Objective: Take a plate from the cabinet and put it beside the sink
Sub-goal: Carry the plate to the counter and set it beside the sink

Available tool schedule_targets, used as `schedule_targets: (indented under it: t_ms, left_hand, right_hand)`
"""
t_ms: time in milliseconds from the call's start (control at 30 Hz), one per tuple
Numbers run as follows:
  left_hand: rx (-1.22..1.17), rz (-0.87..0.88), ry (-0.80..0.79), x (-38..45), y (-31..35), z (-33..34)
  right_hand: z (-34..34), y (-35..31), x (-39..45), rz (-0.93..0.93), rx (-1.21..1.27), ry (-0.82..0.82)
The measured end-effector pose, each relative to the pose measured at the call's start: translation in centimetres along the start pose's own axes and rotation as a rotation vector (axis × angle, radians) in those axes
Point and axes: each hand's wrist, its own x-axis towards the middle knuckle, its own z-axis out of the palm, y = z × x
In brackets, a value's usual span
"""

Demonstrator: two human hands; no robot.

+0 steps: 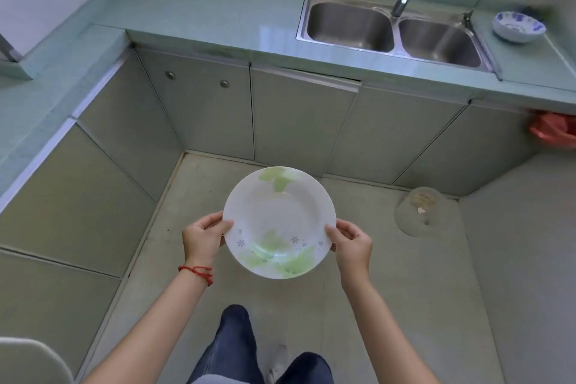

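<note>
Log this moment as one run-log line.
stage: carrying | plate: held level over floor | left hand: grips left rim | right hand: grips right rim | sink: ahead | placed: no

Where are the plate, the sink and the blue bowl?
plate [279, 221]: head view, on its white middle.
sink [395, 29]: head view, on the divider between the basins.
blue bowl [518, 27]: head view, on its patterned inside.

I have both forearms stretched forward and angled inward. My left hand [202, 238] pinches the plate [279, 221] at its left rim, thumb on top; my right hand [352, 243] grips the right rim likewise. A red string bracelet [198, 272] circles my left wrist.
</note>
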Motion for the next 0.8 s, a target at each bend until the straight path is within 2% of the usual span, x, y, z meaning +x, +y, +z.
schedule_targets:
  t_ms: [233, 567, 800]
  left_hand:
    - [-0.007, 0.004, 0.004, 9.9, 3.9, 3.0]
    - [0.028, 0.032, -0.032, 26.2, 13.2, 6.0]
    - [0.007, 0.053, -0.015, 34.4, 17.6, 9.5]
  right_hand:
    - [6.6, -3.0, 8.5, 0.003, -0.007, -0.001]
    - [18.8, -9.9, 19.8, -0.025, 0.029, 0.02]
    - [24.3, -14.4, 27.5, -0.048, 0.032, 0.015]
